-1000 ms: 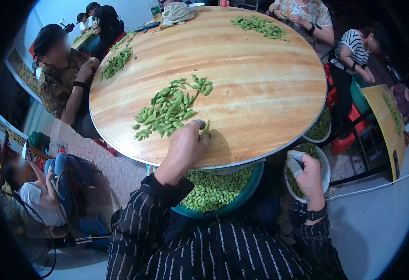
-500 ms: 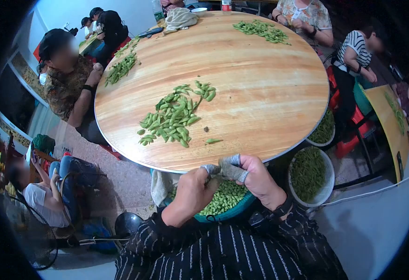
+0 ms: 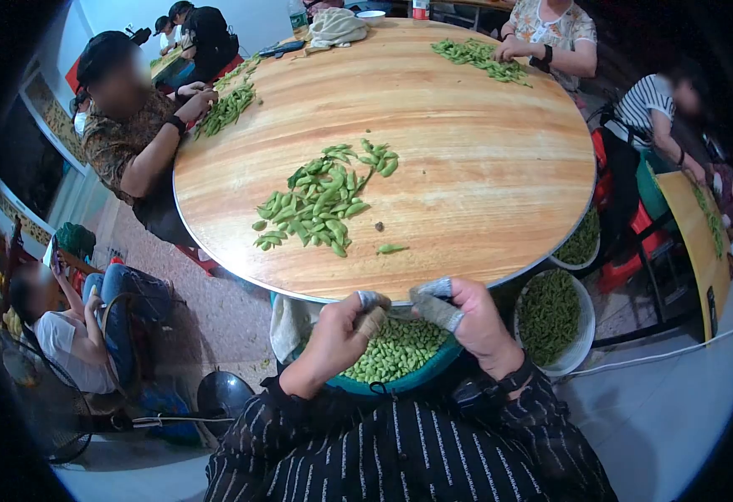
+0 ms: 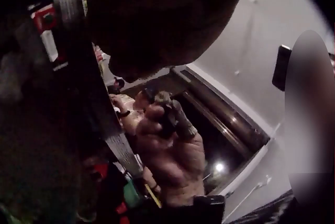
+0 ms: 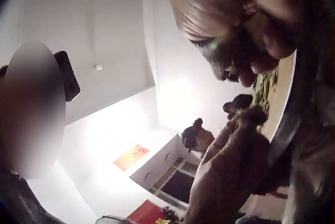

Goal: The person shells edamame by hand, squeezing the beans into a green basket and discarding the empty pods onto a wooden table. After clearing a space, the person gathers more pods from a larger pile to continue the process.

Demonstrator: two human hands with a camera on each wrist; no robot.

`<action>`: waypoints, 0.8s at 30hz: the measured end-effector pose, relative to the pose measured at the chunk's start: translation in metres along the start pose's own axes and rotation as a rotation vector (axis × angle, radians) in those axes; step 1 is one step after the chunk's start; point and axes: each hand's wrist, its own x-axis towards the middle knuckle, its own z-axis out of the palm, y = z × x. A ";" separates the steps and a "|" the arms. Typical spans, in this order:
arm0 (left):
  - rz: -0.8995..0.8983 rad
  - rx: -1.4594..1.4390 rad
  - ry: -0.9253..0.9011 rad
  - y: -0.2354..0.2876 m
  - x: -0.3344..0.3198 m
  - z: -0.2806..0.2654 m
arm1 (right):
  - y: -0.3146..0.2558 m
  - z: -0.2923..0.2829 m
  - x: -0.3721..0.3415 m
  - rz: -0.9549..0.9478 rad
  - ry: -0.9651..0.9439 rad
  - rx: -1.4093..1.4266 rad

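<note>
Both hands are raised over a teal basin [image 3: 429,368] of shelled green beans [image 3: 396,347], at the near edge of the round wooden table [image 3: 483,209]. Grey wraps cover the thumb and forefinger of each. My left hand [image 3: 333,339] pinches a green soybean pod at its fingertips, mostly hidden by the wraps. A little apart from it, my right hand [image 3: 479,330] has thumb and forefinger together; I cannot tell whether it holds part of the pod. Beyond them lies a heap of soybean pods [image 3: 320,201], with one loose pod [image 3: 393,248] nearer the edge.
At my right stands a white basket [image 3: 586,335] full of green pods, with another basket [image 3: 580,263] behind it. Other people sit at the table by their own pod heaps [image 3: 228,109]. A cloth [image 3: 337,29] lies at the far side. A fan [image 3: 48,402] is at lower left.
My left hand has drawn back from the pod heap to above the basin. My right hand has come from over the white basket to meet it, and the two are now slightly apart.
</note>
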 end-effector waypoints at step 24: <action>-0.392 -0.677 -0.296 0.017 0.017 -0.006 | -0.009 0.006 -0.014 0.202 -0.024 0.206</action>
